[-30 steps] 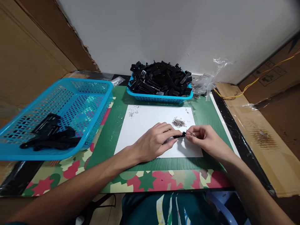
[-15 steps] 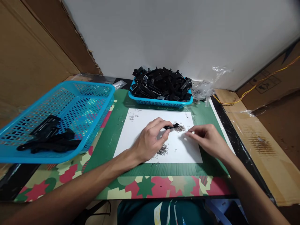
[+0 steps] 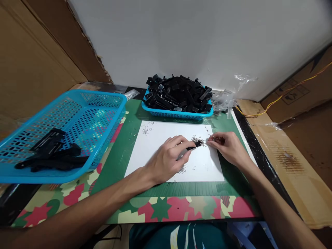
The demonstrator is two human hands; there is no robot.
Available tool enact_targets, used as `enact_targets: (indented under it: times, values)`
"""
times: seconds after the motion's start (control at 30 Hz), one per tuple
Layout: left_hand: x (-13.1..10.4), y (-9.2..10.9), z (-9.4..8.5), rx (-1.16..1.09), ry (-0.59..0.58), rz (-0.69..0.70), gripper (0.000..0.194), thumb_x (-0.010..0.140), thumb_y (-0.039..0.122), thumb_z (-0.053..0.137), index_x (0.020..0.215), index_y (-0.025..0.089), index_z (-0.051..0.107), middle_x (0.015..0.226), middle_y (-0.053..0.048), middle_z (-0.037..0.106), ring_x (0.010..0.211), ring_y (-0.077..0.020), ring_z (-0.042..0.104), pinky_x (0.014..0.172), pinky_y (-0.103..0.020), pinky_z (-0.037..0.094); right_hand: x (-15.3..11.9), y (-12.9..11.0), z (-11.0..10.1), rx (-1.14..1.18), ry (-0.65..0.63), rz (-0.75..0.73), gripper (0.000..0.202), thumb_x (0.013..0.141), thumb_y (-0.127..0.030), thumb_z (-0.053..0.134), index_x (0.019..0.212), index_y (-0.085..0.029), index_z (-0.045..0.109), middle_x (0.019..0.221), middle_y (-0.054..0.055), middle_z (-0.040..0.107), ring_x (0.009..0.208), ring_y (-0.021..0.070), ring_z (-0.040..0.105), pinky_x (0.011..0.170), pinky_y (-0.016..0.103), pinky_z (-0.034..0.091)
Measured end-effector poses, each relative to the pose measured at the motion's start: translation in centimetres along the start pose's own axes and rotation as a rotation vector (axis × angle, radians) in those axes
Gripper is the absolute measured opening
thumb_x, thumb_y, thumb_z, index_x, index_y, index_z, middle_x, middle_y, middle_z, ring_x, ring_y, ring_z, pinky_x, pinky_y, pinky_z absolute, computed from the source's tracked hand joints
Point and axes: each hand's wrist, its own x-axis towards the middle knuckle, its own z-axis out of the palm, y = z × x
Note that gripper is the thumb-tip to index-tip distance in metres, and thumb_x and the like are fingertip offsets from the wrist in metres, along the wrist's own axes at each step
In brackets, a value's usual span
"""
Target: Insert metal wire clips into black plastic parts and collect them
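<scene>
My left hand (image 3: 172, 157) pinches a small black part (image 3: 195, 145) over the white sheet (image 3: 166, 133). The part's far end overlaps a pile of tiny wire pieces (image 3: 194, 138). To the right of that pile, my right hand (image 3: 227, 147) is closed on a thin rod (image 3: 212, 136), its fingertips close to the sheet's right edge. Partly behind my left hand lies a second pile of wire pieces (image 3: 183, 169). A looser scatter of them (image 3: 147, 129) sits at the sheet's upper left.
Behind the sheet stands a blue basket (image 3: 176, 114) heaped with black parts. A larger blue basket (image 3: 103, 129) at the left holds several black pieces (image 3: 55, 152). Clear plastic bags (image 3: 224, 101) and a yellow cable (image 3: 275, 100) are at the right. Cardboard (image 3: 285, 152) flanks the table.
The black part in my left hand has moved slightly down and right and turned. My right hand has shifted a little up, and the thin rod now points up and left.
</scene>
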Motion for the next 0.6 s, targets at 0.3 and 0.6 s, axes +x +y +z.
enact_targets:
  times: [0.3, 0.6]
  values:
    - [0.0, 0.0, -0.1, 0.002, -0.01, 0.008, 0.021, 0.107, 0.021, 0.053, 0.123, 0.019, 0.066, 0.113, -0.007, 0.066, 0.101, -0.0205, 0.064, 0.088, -0.036, 0.051, -2.8, -3.8, 0.1, 0.454, -0.131, -0.106, 0.02, 0.093, -0.04, 0.074, 0.087, -0.02, 0.073, 0.086, 0.005, 0.076, 0.081, 0.0193, 0.071, 0.066, 0.028, 0.052]
    - [-0.1, 0.1, -0.5, -0.034, -0.09, 0.099, 0.021, 0.111, 0.024, 0.046, 0.116, 0.018, 0.065, 0.109, -0.007, 0.064, 0.098, -0.0189, 0.062, 0.085, -0.035, 0.044, -2.7, -5.0, 2.0, 0.724, -0.185, -0.035, 0.031, 0.077, -0.037, 0.091, 0.087, -0.021, 0.066, 0.075, 0.003, 0.079, 0.074, 0.0219, 0.078, 0.068, 0.03, 0.058]
